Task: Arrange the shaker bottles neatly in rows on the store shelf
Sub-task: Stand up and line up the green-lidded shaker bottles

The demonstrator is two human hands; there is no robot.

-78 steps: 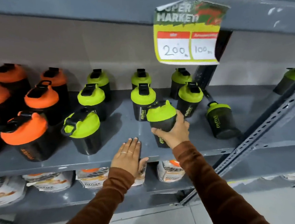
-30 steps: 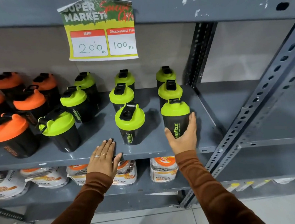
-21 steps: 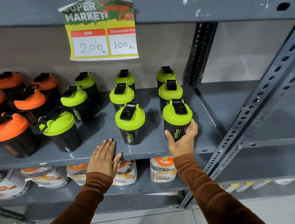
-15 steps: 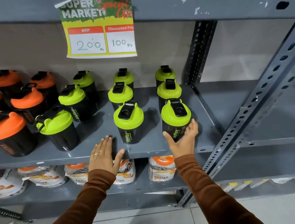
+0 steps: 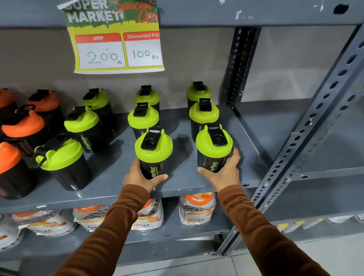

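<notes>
**Ana:** Two hands, two bottles. The left hand (image 5: 140, 177) is wrapped round the base of the centre shaker (image 5: 154, 155), thumb across the front, fingers hidden behind. The right hand (image 5: 224, 171) cups the right shaker (image 5: 213, 150) the same way, low on the dark body under its green lid.

**Ben:** Both shakers stand upright on the shelf (image 5: 107, 193), low in the middle of the frame, each heading a column of three. How would she expect them to handle?

**Ana:** Light, by the look of them, probably empty plastic, stiff enough to take a squeeze. Smooth walls though, so a low wrap like hers is the sensible hold. Grab the flip cap and it might pop open.

**Ben:** A light bottle with a wide lid could tip if pushed from the top.

**Ana:** Agreed, so sliding from the base suits it. Now the room. Front lip of the shelf is just below both hands, so pulling back much further risks a drop.

**Ben:** And to the right?

**Ana:** Bare shelf up to the upright post (image 5: 239, 68) at the back, then the slotted brace (image 5: 318, 114) slanting across the right of the frame. Open gap between the two columns as well.

**Ben:** Left side looks tighter.

**Ana:** It does. The left green column (image 5: 63, 162) leans off line, and the orange shakers (image 5: 2, 160) crowd the left edge of the frame. That column seems the untidy one yet to straighten.
</notes>
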